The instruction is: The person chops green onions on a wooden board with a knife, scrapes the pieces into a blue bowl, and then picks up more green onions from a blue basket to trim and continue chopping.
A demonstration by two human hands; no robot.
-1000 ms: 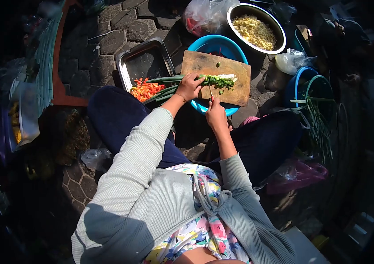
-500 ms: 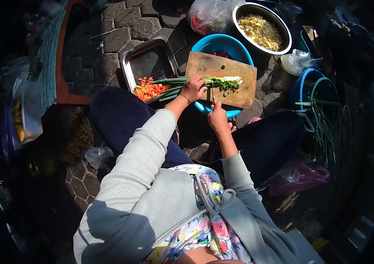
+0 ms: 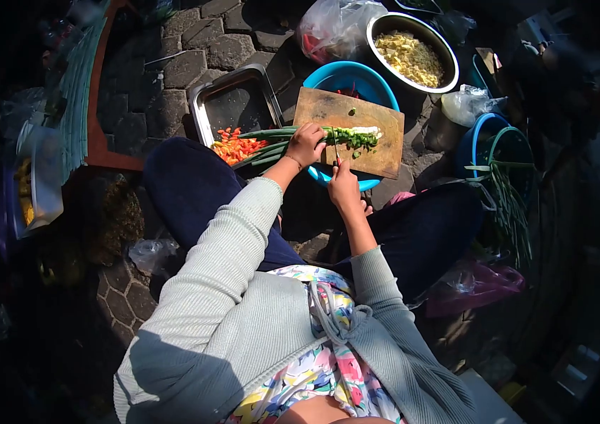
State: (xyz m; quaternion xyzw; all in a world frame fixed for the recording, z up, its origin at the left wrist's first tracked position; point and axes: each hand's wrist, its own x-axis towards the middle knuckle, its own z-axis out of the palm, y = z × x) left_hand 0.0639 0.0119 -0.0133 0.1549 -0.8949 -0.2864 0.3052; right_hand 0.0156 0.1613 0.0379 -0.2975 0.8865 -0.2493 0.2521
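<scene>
My left hand [image 3: 306,145] is closed around a bunch of green onions [image 3: 271,134], pressing it on a wooden cutting board [image 3: 384,152]. The long green leaves trail left over a metal tray [image 3: 201,113]. In my right hand [image 3: 344,185] is a knife [image 3: 336,145] with a red handle, its blade standing at the onions just right of my left fingers. Cut green onion pieces [image 3: 360,136] lie on the board to the right of the blade. The board rests across a blue basin [image 3: 328,74]. Chopped orange-red pieces [image 3: 235,147] fill the tray's near corner.
A steel bowl [image 3: 449,81] of pale yellow cubes stands behind the basin, beside a plastic bag [image 3: 335,28] with red contents. At right are a blue bucket [image 3: 480,138] and a green basket [image 3: 510,138] with more green onions [image 3: 515,205] hanging over it. A pink bag [image 3: 473,290] lies nearby.
The whole view has shifted slightly, so the board and bowls appear a little to the left. The knife blade now shows more clearly beside my left fingers.
</scene>
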